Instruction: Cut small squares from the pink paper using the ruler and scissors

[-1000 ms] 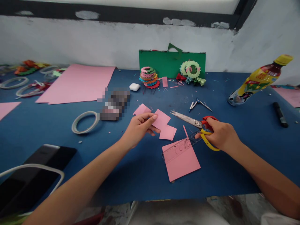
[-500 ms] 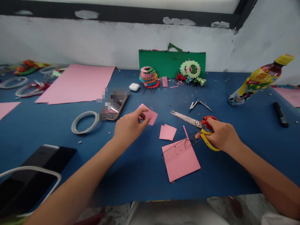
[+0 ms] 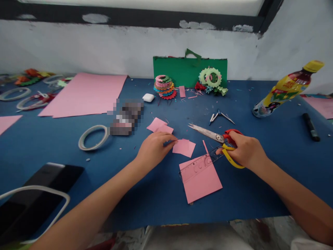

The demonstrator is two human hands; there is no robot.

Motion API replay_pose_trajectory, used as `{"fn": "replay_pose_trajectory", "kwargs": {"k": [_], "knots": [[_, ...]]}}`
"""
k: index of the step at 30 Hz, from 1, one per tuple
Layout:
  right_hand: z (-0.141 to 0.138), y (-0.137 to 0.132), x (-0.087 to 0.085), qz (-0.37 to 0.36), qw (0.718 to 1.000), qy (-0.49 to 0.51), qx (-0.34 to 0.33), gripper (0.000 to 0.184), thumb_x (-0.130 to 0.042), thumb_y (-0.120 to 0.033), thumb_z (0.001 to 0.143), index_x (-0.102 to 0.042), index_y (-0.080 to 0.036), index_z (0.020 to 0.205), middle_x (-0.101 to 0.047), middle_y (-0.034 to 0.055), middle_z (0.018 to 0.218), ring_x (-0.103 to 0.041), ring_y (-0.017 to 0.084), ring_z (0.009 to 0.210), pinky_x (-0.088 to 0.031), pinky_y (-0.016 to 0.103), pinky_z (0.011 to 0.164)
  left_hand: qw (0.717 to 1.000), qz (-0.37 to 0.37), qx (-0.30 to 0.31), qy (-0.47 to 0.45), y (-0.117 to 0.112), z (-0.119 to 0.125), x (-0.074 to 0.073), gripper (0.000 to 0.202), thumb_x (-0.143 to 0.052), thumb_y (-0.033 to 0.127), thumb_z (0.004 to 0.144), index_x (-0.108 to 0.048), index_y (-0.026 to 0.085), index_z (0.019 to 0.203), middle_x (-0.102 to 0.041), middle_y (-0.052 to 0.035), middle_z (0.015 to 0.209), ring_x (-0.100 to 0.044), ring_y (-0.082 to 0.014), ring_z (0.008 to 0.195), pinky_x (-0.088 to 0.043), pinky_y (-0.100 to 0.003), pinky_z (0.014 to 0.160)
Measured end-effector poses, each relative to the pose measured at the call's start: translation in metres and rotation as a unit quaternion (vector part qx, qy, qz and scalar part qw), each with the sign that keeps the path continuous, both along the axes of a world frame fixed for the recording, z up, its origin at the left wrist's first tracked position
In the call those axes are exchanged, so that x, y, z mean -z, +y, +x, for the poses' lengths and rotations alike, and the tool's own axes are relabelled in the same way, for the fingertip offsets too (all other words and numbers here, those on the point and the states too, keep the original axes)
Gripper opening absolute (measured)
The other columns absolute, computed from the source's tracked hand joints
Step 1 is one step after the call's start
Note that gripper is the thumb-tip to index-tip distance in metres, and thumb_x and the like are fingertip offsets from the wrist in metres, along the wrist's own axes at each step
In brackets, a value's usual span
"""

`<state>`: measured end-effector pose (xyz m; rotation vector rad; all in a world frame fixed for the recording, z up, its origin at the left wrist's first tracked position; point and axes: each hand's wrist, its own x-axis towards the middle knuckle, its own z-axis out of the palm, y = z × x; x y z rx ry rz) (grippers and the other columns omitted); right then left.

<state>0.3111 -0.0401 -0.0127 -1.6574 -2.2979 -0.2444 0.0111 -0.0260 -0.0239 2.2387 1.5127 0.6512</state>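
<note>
My left hand [image 3: 153, 150] rests low on the blue table with fingers curled, its fingertips touching the left edge of small stacked pink paper squares [image 3: 184, 147]. Two more pink squares [image 3: 159, 126] lie just beyond the hand. My right hand [image 3: 244, 150] grips the red and yellow handles of scissors [image 3: 215, 136], whose blades point left and lie flat. A larger pink sheet [image 3: 201, 178] lies in front, with a clear ruler [image 3: 201, 163] across its top edge.
A tape ring [image 3: 93, 137] and a blurred phone [image 3: 126, 118] lie left. Large pink sheets [image 3: 84, 93] sit far left. Green card [image 3: 189, 71] with paper rosettes stands at the back. A compass [image 3: 220, 116], bottle [image 3: 284, 89], black marker [image 3: 310, 126] and dark tablet [image 3: 33, 194] lie around.
My left hand set a pink square down on the far pile, then came back toward me and reached the nearer stack of squares. My right hand and the scissors stayed put.
</note>
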Motion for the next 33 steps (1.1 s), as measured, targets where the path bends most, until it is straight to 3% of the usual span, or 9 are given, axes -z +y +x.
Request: {"fn": "replay_pose_trajectory", "kwargs": {"k": [3,6,13,19,24,26,28,30,33], "knots": [[0.0,0.0,0.001,-0.002,1.0,-0.004,0.001,0.045,-0.045,-0.066,0.076,-0.051,-0.021,0.074,-0.053,-0.0028,0.054,-0.055,0.017,0.049,-0.024,0.025,0.048,0.983,-0.102,-0.045,-0.149,-0.001,0.0,-0.01,0.022,-0.058,0.038,0.081,-0.07,0.02,0.086,-0.07,-0.0036,0.082,-0.062,-0.0184,0.072,-0.047,-0.029,0.065],[0.0,0.0,0.001,-0.01,1.0,-0.007,0.003,0.045,-0.045,-0.066,0.076,-0.052,-0.022,0.077,-0.054,-0.0026,0.055,-0.055,0.018,0.049,-0.024,0.025,0.048,0.952,-0.156,-0.062,-0.257,-0.003,0.004,-0.019,0.024,-0.063,0.04,0.077,-0.07,0.018,0.083,-0.069,-0.0032,0.078,-0.06,-0.0149,0.067,-0.045,-0.024,0.058],[0.001,0.001,0.001,-0.022,0.999,-0.006,0.027,0.046,-0.044,-0.066,0.076,-0.053,-0.022,0.078,-0.056,-0.0014,0.057,-0.055,0.018,0.049,-0.024,0.026,0.048,0.93,-0.197,-0.082,-0.3,-0.006,0.008,-0.025,0.027,-0.062,0.042,0.078,-0.068,0.016,0.085,-0.066,-0.0031,0.075,-0.059,-0.013,0.065,-0.041,-0.02,0.052],[0.002,0.002,0.002,-0.027,0.999,-0.011,0.023,0.046,-0.043,-0.066,0.077,-0.053,-0.021,0.079,-0.057,-0.0005,0.058,-0.056,0.019,0.051,-0.024,0.026,0.048,0.935,-0.181,-0.082,-0.292,-0.006,0.008,-0.024,0.028,-0.061,0.043,0.079,-0.07,0.018,0.086,-0.067,-0.003,0.076,-0.059,-0.0135,0.066,-0.041,-0.02,0.051],[0.001,0.002,0.0,-0.034,0.999,-0.017,0.022,0.046,-0.042,-0.066,0.077,-0.052,-0.021,0.077,-0.057,-0.0002,0.058,-0.056,0.019,0.051,-0.024,0.026,0.048,0.962,-0.119,-0.091,-0.227,0.0,-0.002,-0.022,0.03,-0.058,0.045,0.081,-0.071,0.019,0.087,-0.067,-0.0028,0.072,-0.059,-0.0151,0.063,-0.043,-0.022,0.052],[0.001,0.001,-0.001,-0.033,0.999,-0.017,0.023,0.046,-0.042,-0.066,0.077,-0.052,-0.021,0.077,-0.057,-0.0001,0.057,-0.057,0.019,0.051,-0.024,0.026,0.048,0.983,-0.025,-0.122,-0.134,0.005,-0.011,-0.023,0.03,-0.053,0.044,0.084,-0.07,0.021,0.091,-0.069,-0.0037,0.079,-0.062,-0.0188,0.071,-0.047,-0.027,0.062],[0.001,0.001,-0.001,-0.033,0.999,-0.017,0.024,0.046,-0.043,-0.067,0.077,-0.052,-0.021,0.077,-0.057,-0.0002,0.057,-0.056,0.019,0.051,-0.025,0.026,0.048,0.985,0.097,-0.142,-0.028,0.008,-0.018,-0.024,0.029,-0.05,0.041,0.087,-0.068,0.023,0.098,-0.068,-0.0055,0.098,-0.061,-0.0244,0.093,-0.046,-0.035,0.082],[0.0,0.0,-0.002,-0.034,0.999,-0.015,0.025,0.046,-0.043,-0.066,0.077,-0.052,-0.021,0.076,-0.057,-0.0002,0.057,-0.056,0.019,0.05,-0.025,0.026,0.048,0.98,0.165,-0.103,0.041,0.01,-0.019,-0.022,0.031,-0.048,0.039,0.088,-0.065,0.021,0.106,-0.062,-0.0075,0.117,-0.053,-0.0269,0.112,-0.038,-0.042,0.098],[0.0,0.0,-0.001,-0.035,0.999,-0.012,0.022,0.047,-0.043,-0.067,0.077,-0.053,-0.021,0.076,-0.057,-0.0004,0.057,-0.056,0.018,0.05,-0.025,0.026,0.048,0.989,0.116,0.037,0.083,0.005,-0.007,-0.012,0.043,-0.049,0.044,0.087,-0.056,0.016,0.119,-0.052,-0.0117,0.131,-0.044,-0.027,0.123,-0.032,-0.044,0.104]]}}
